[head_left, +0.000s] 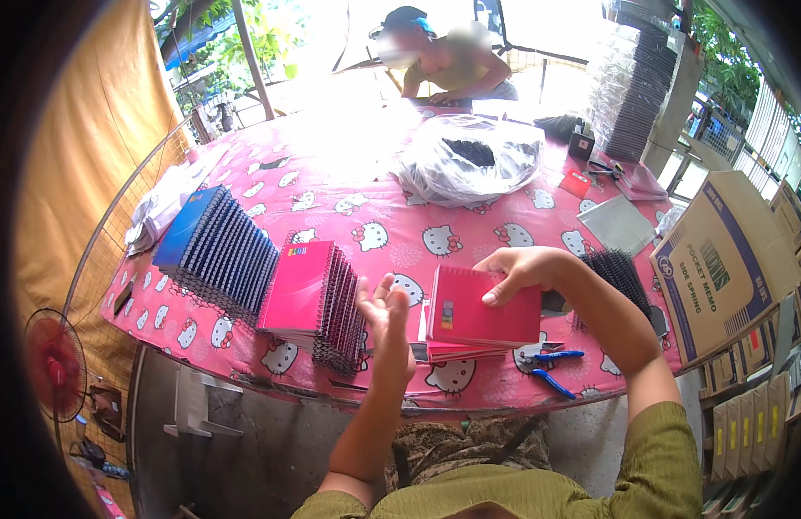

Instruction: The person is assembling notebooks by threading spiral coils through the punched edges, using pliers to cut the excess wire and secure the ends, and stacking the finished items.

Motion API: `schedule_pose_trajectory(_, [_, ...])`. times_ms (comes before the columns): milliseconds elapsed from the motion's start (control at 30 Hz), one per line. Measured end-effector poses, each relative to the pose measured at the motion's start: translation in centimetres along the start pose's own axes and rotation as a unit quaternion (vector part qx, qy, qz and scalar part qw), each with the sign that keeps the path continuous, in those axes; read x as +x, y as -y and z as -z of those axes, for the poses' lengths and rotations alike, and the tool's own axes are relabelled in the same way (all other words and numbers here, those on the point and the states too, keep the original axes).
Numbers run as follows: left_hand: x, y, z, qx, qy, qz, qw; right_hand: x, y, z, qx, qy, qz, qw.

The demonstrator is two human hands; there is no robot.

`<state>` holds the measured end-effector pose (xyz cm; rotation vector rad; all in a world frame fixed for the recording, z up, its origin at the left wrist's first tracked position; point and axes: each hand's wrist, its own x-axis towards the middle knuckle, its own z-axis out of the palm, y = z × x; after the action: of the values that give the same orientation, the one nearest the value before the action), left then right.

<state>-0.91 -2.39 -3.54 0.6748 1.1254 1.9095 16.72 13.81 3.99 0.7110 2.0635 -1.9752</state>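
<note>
Red-covered notebook (485, 316) at the near side of a pink patterned tablecloth (366, 264).
The right hand (523, 270) clasps it; the left hand (385, 313) spreads its fingers beside a red spiral-bound stack (301, 290); beyond, a plastic bag (428, 164), then a co-worker (461, 67) in glaring daylight.

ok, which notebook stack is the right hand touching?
The rightmost pink stack, with the right hand on its top cover; the other pink stack and the blue stack sit farther left.
</note>
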Motion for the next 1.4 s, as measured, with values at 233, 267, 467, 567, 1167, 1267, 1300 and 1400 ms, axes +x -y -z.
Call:
schedule_pose_trajectory(233, [2.7,2.5,0.4,0.077,0.166,0.135,0.974,2.0,-2.1,0.4,-0.43,-0.181,0.145,0.872])
schedule_pose_trajectory(267, [3.3,2.5,0.6,0.095,0.189,0.129,0.969,1.1,-2.8,0.2,-0.543,-0.315,0.271,0.729])
schedule_pose_trajectory(467, [3.3,-1.3,0.5,0.43,0.182,-0.132,0.874,-9.1,-5.7,1.5,-0.263,-0.505,0.118,0.813])
schedule_pose_trajectory(567, [2.8,-5.0,-5.6,0.462,0.168,-0.291,0.821,-11.7,-12.1,5.4,-0.33,-0.66,-0.112,0.666])
schedule_pose_trajectory(1167, [7.2,0.4,-6.7,0.477,0.294,-0.083,0.824,-12.6,-18.9,6.3,-0.327,-0.649,-0.167,0.666])
schedule_pose_trajectory(1267, [6.0,-0.8,-6.8,0.438,0.254,-0.247,0.826,-12.6,-18.3,6.1,-0.354,-0.692,-0.054,0.627])
schedule_pose_trajectory(1300, [4.6,-2.4,-8.1,0.432,0.252,-0.249,0.829,-12.9,-18.5,6.0,-0.383,-0.695,-0.019,0.608])
schedule_pose_trajectory(1400, [2.5,-3.7,-8.5,0.46,0.273,-0.36,0.765,-11.8,-14.8,2.8,-0.387,-0.669,0.043,0.633])
